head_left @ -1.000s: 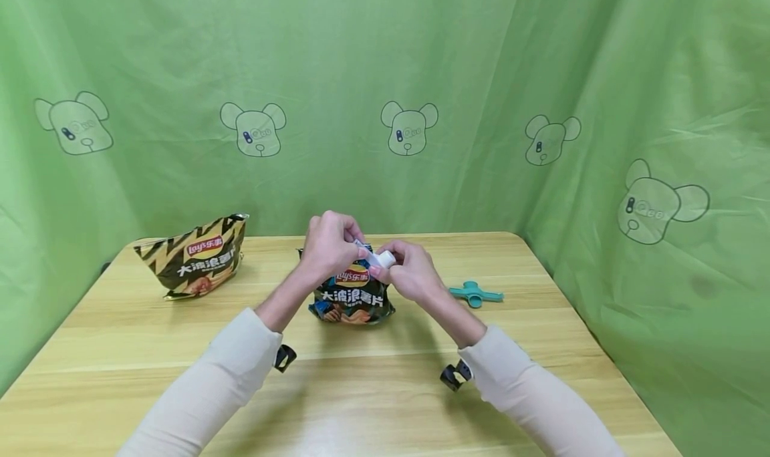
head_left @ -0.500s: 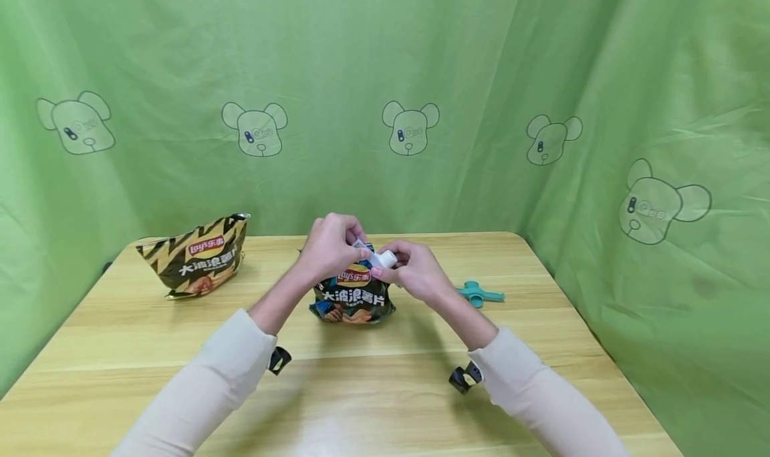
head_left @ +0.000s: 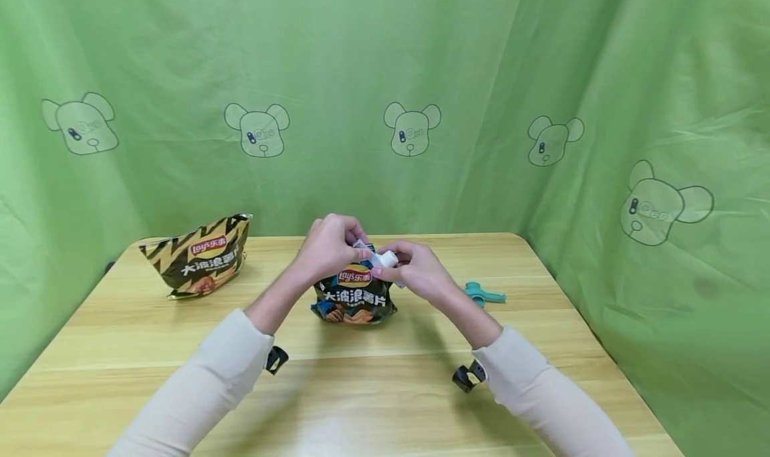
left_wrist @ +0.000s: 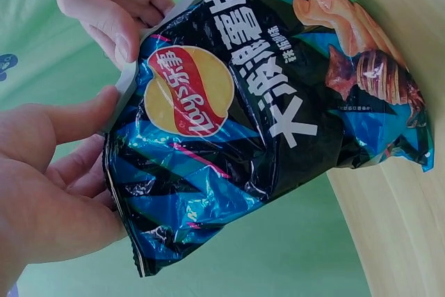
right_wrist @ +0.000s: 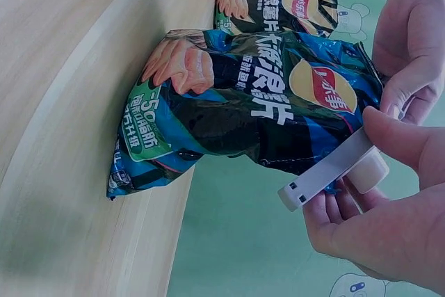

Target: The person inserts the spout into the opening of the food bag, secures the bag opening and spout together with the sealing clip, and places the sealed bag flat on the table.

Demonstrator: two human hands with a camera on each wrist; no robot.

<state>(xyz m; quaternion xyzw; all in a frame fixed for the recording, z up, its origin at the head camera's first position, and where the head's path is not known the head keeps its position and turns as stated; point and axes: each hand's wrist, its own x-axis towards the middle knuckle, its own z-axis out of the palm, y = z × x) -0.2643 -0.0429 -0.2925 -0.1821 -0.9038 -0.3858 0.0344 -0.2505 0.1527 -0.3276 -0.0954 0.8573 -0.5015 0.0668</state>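
Pale wooden bench: left hand pinched a blue-black foil bag up top, probably least crushable; right hand gripped its white plastic clip.

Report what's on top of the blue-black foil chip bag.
A white plastic clip, held in the right hand, lies along the top edge of the bag. The left hand partly covers that edge.

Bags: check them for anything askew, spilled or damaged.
The gold bag looks a little askew: its top edge slopes and it sits angled to the back edge of the table. One end of the white clip also juts past the side of the blue bag. No spill or damage stands out.
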